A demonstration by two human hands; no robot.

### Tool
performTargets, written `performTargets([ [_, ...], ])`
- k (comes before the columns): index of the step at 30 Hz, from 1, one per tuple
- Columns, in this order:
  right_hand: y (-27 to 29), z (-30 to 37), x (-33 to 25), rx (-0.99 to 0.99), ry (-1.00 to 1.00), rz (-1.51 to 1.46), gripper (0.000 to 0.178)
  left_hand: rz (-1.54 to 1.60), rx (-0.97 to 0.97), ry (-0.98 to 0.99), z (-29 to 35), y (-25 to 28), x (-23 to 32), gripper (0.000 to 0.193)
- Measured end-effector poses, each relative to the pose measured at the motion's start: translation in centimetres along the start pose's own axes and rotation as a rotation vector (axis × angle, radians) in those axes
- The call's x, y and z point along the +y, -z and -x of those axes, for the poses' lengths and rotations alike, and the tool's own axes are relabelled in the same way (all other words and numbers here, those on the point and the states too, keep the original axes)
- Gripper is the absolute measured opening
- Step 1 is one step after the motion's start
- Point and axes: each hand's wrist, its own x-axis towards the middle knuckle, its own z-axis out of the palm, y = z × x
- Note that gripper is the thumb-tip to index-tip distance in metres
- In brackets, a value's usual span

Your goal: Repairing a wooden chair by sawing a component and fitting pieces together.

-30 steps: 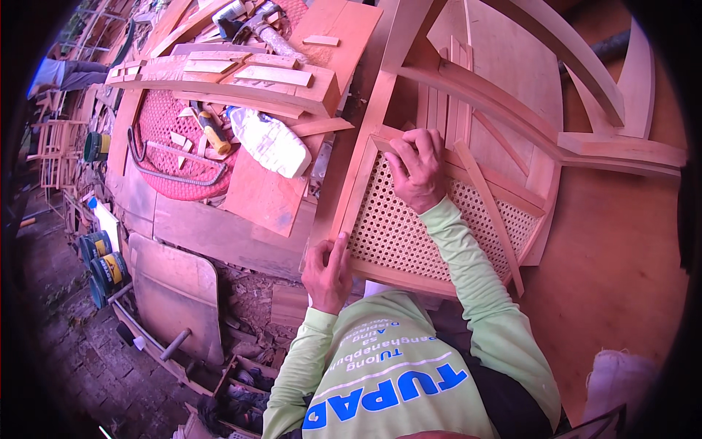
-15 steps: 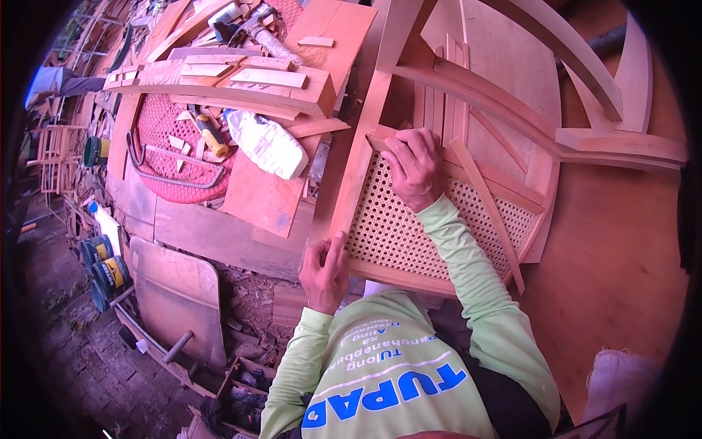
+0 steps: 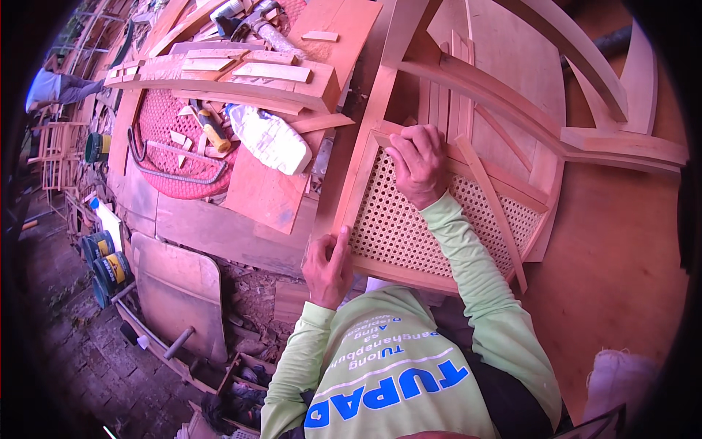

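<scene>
A wooden frame [image 3: 356, 192] with a woven cane panel [image 3: 398, 230] lies in front of me, joined to curved chair-like parts. My right hand [image 3: 420, 164] is closed at the panel's far left, fingers curled over a thin wooden strip [image 3: 381, 138] whose end shows at the frame's inner corner. The rest of that strip is hidden by the hand. At the near left corner, my left hand [image 3: 328, 267] is closed round the frame's edge, thumb and finger against the wood. A loose long batten [image 3: 491, 212] lies slantwise across the panel's right part.
Curved wooden rails [image 3: 482, 95] rise beyond the frame. On the left bench are a thick beam [image 3: 241, 84] with offcuts, a hammer [image 3: 267, 33], a yellow-handled tool [image 3: 213, 132], a white plastic bottle [image 3: 269, 140] and a hacksaw-like frame [image 3: 179, 172]. Buckets [image 3: 110, 271] stand lower left.
The strip's end now shows in the frame's far left corner, where a dark gap was visible. My right hand has shifted very slightly; the left keeps its hold. The whole view has moved a little.
</scene>
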Motion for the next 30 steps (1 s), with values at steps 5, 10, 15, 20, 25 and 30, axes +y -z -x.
performTargets([
  [5, 0.0, -0.2, -0.2, -0.012, -0.013, -0.003, 0.023, -0.014, 0.006, -0.004, 0.1, -0.1, -0.1, 0.058],
  [10, 0.0, -0.1, -0.3, -0.011, -0.012, 0.012, 0.023, -0.016, 0.015, -0.004, 0.2, -0.3, -0.1, 0.061],
  [15, 0.3, -0.1, -0.4, -0.028, -0.015, 0.015, 0.026, -0.01, 0.032, 0.014, 0.2, -0.3, 0.6, 0.064],
  [20, 0.9, 0.8, -2.5, 0.009, -0.004, 0.003, 0.033, -0.015, 0.044, 0.015, 0.3, -0.5, 0.5, 0.066],
  [25, 0.7, 3.0, -5.4, -0.455, 0.277, -0.435, 0.035, 0.005, 0.06, 0.016, 0.0, -0.3, 0.4, 0.063],
  [30, -0.1, 3.3, -6.3, -0.555, 0.337, -0.364, 0.032, 0.03, 0.05, 0.078, 0.8, 1.1, 0.3, 0.069],
])
